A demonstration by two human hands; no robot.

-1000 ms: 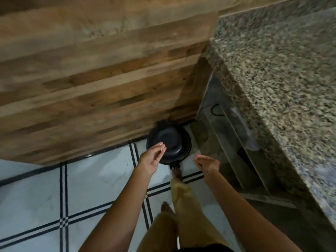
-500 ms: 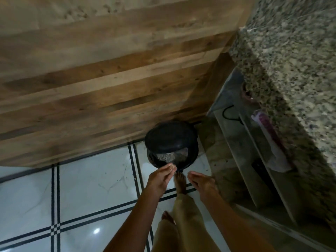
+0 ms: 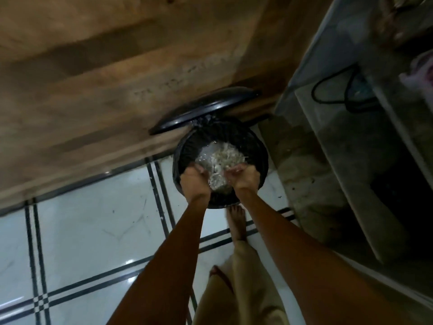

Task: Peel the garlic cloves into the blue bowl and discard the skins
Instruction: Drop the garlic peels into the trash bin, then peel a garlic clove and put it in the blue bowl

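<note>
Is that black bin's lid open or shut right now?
Open. The lid is tipped up at the back, and the bin shows its inside, with pale scraps in it.

My left hand (image 3: 195, 181) and right hand (image 3: 246, 180) are bare. My left forearm (image 3: 168, 254) and right forearm (image 3: 293, 242) are unsleeved to the near edge. I wear loose, creased trousers (image 3: 248, 285) of pale khaki. My foot (image 3: 236, 221) is bare.

Hidden fingertips, blurred bin (image 3: 187, 150)
The left hand (image 3: 195, 181) and right hand (image 3: 246, 180) hide their fingertips; the pale heap (image 3: 222, 158) between them, perhaps skins, is smeared.
</note>
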